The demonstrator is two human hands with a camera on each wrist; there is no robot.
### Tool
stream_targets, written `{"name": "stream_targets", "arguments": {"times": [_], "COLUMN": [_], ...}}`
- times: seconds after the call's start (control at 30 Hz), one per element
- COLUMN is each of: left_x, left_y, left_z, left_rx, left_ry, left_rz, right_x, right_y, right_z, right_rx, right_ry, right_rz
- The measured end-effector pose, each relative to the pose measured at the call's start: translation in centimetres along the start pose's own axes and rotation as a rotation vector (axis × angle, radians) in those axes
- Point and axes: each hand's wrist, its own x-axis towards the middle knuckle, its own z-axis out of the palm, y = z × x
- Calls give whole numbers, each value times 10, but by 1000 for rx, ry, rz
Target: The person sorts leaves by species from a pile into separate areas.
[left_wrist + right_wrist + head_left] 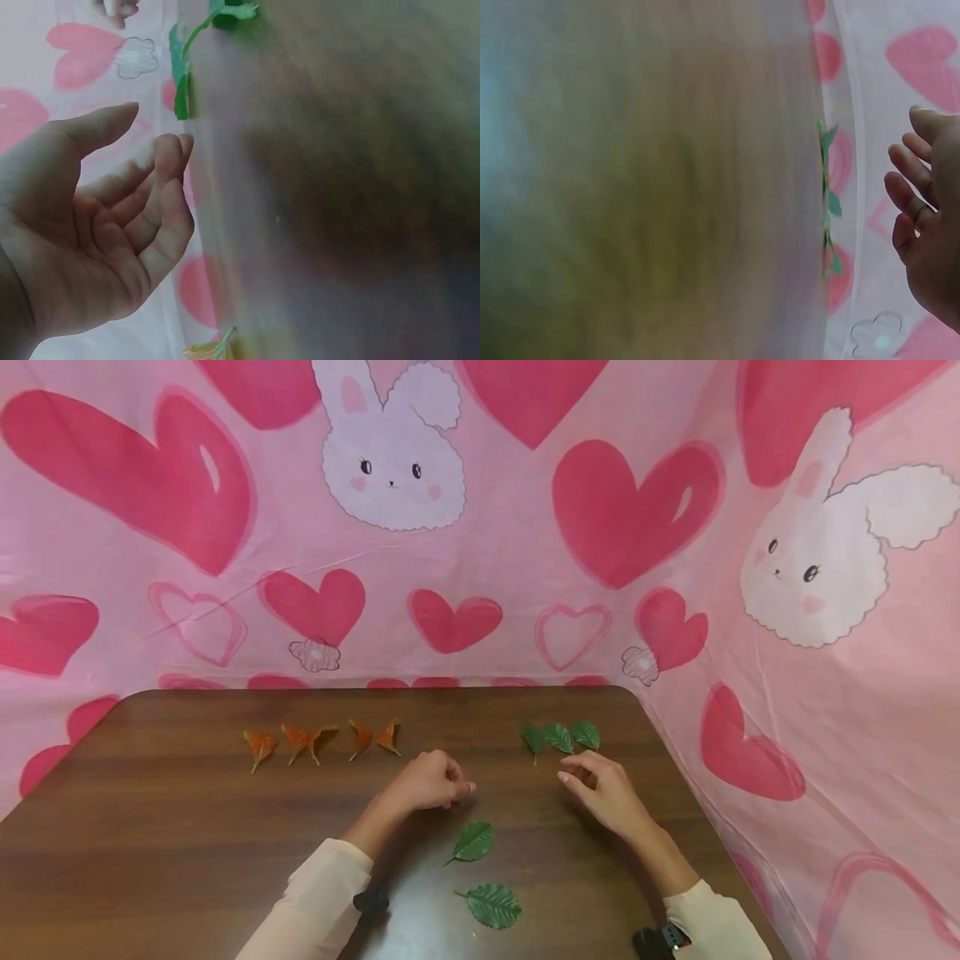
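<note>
My left hand [435,781] is over the middle of the table with loosely bent fingers; the left wrist view shows nothing between thumb and fingertips. Nearest below it lies a green leaf [474,842], and closer to me is another green leaf with toothed edges [493,906]. My right hand [603,785] hovers just in front of a row of three green leaves [558,737], fingers relaxed and holding nothing. To the left of the left hand, several orange leaves [300,739] with thin stems lie in a row.
Everything lies on a dark brown wooden table [150,827]. A pink cloth [510,527] with hearts and rabbit faces hangs behind the table and along its right side. Black straps with devices [660,941] are on both wrists.
</note>
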Motion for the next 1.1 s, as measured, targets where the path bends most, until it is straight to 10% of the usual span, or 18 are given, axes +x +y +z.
{"name": "stream_targets", "arguments": {"times": [1.1], "left_x": [-39], "left_y": [4], "left_z": [25], "left_rx": [197], "left_ry": [-40], "left_rz": [18], "right_x": [-29], "right_y": [-94], "right_z": [38], "right_rx": [-43], "right_ry": [-555], "right_rz": [-354]}}
